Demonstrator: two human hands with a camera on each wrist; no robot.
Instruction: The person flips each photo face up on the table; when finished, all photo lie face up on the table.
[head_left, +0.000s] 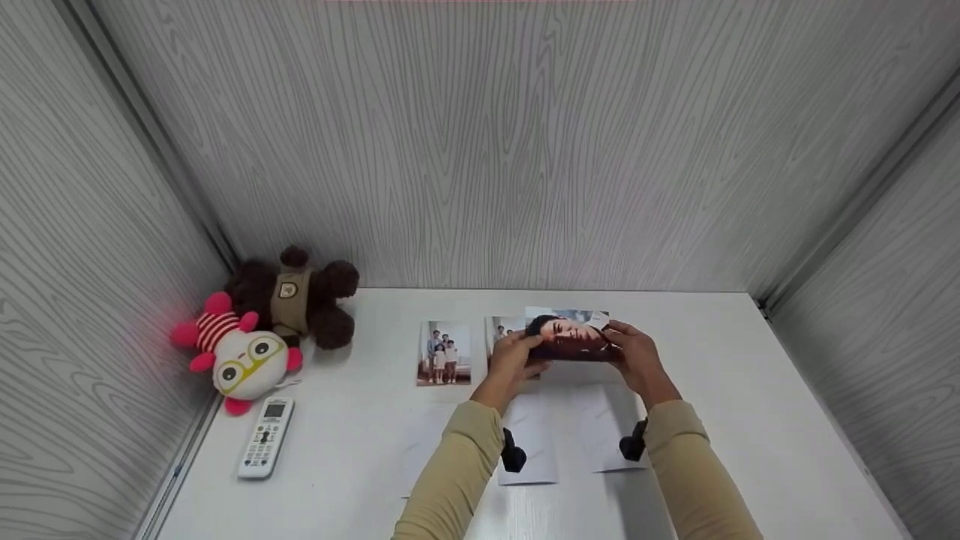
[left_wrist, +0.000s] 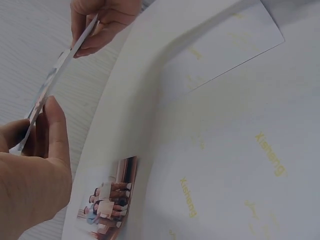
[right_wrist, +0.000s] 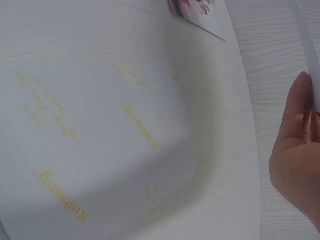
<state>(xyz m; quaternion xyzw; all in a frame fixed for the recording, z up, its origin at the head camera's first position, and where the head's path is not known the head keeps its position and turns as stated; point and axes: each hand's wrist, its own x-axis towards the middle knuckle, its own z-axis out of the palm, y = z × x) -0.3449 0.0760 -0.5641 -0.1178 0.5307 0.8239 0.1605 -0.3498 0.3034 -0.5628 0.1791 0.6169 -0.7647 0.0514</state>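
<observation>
Both hands hold a photo print of a face above the table, one at each short end. The left hand pinches its left end between thumb and fingers; the right hand pinches the right end. Seen edge-on in the left wrist view, the photo is tilted, with the left hand at its lower end. In the right wrist view the right hand grips a thin edge of it. Behind the left hand, a family photo lies partly hidden; another family photo lies to its left.
White-backed sheets lie nearer the person: one in the middle, one on the right and one at left. A remote control, a pink-and-white plush toy and a brown plush bear occupy the left side. Panels enclose the table.
</observation>
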